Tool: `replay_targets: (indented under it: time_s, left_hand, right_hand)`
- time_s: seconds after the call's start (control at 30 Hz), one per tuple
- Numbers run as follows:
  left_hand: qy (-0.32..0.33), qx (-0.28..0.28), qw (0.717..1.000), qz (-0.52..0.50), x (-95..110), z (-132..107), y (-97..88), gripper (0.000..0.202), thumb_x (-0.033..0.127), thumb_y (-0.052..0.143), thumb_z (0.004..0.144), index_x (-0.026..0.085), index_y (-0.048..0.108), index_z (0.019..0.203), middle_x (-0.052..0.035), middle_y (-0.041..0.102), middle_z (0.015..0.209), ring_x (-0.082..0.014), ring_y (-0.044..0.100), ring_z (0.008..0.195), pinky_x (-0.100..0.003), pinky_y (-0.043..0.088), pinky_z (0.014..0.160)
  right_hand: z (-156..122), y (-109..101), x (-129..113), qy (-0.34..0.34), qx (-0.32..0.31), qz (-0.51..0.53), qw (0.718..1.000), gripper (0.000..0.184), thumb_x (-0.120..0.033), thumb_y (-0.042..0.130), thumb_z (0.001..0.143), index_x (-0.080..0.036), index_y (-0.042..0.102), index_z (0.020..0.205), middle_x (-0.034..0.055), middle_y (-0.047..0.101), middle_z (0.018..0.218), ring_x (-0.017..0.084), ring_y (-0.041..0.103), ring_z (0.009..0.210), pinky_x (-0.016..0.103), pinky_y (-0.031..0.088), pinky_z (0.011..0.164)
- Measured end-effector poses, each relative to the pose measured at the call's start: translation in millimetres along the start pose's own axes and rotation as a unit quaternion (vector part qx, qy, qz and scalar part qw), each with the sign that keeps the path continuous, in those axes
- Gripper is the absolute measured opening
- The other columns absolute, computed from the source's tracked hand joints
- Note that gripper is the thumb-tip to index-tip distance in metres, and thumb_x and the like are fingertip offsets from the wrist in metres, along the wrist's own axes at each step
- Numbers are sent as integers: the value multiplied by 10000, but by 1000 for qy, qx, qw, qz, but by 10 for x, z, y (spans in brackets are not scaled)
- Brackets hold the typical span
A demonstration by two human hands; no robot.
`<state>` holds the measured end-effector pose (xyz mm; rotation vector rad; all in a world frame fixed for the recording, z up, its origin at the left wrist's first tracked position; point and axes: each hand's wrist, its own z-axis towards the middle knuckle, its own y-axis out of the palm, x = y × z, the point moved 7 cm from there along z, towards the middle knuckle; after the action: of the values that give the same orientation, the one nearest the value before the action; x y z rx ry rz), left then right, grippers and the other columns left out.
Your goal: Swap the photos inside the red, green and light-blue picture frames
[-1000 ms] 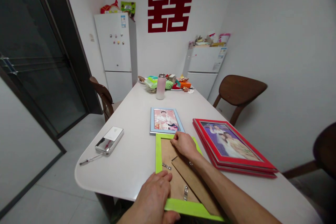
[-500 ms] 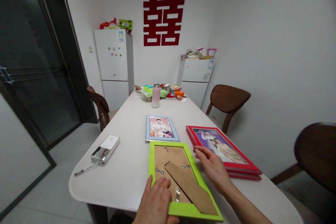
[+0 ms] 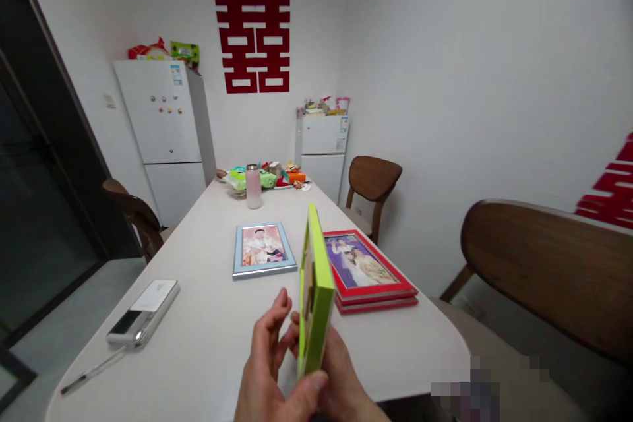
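A lime-green picture frame (image 3: 322,290) stands tilted up on its edge in front of me, its narrow side facing me. My left hand (image 3: 277,356) grips its near lower edge, the thumb pressed on the rim and the fingers raised at the back side. Behind the frame, my right hand (image 3: 341,369) holds the other face, partly hidden by it. Just beyond, a light-blue framed photo (image 3: 264,247) lies face up. To the right is a stack of red framed photos (image 3: 368,267), the top one face up.
A white power bank (image 3: 148,310) with a short cable lies on the left of the white table (image 3: 198,343). A pink bottle (image 3: 253,186) stands farther back before a heap of packets (image 3: 277,175). Wooden chairs (image 3: 376,178) flank the table.
The green frame has gone from lying back-up on the table to standing on edge between both hands. My right hand has moved from beside the red stack onto it. The view has turned right.
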<state>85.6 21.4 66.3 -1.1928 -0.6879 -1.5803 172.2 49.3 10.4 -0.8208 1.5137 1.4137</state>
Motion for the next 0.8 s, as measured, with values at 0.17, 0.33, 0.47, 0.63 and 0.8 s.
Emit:
replay_targets:
  time_s: [0.17, 0.33, 0.47, 0.63, 0.8]
  left_hand:
    - [-18, 10, 993, -118, 239, 395, 94, 663, 272, 552, 699, 206, 183, 1246, -65, 351, 1295, -217, 365, 1151, -328, 335, 944]
    - [-51, -45, 991, -112, -115, 750, 535, 558, 157, 451, 734, 142, 222, 1242, -106, 456, 1218, -205, 474, 1063, -332, 399, 881]
    - [-52, -44, 998, -8, -497, 938, 831, 484, 82, 416, 740, 150, 294, 1204, -85, 492, 1189, -178, 474, 1066, -301, 395, 876]
    - [-60, -28, 993, 93, -752, 1028, 952, 453, 121, 474, 724, 146, 367, 1163, -72, 520, 1159, -200, 477, 1056, -317, 365, 891]
    - [-66, -42, 981, 180, -852, 1034, 1037, 410, 159, 454, 750, 177, 381, 1153, -50, 538, 1135, -188, 506, 1016, -288, 390, 846]
  right_hand:
    - [355, -760, -534, -14, 98, -55, 994, 500, -345, 481, 716, -212, 384, 1188, 25, 642, 859, 172, 602, 686, 302, 475, 596]
    - [875, -1597, -1081, -7, 148, -359, 921, 478, -241, 440, 737, -127, 390, 1198, 59, 647, 882, 168, 602, 696, 285, 470, 609]
    - [1160, -2004, -1221, -7, 164, -450, 878, 361, -210, 500, 715, -113, 525, 1062, 69, 650, 849, 189, 590, 740, 284, 448, 661]
    - [1278, -2203, -1130, -9, 157, -541, 826, 268, -295, 462, 794, -152, 512, 1014, 53, 549, 1010, 160, 536, 859, 353, 436, 744]
    - [1320, -2260, -1006, 0, 139, -581, 802, 276, -300, 439, 808, -165, 485, 1044, 56, 507, 1063, 162, 518, 888, 362, 440, 746]
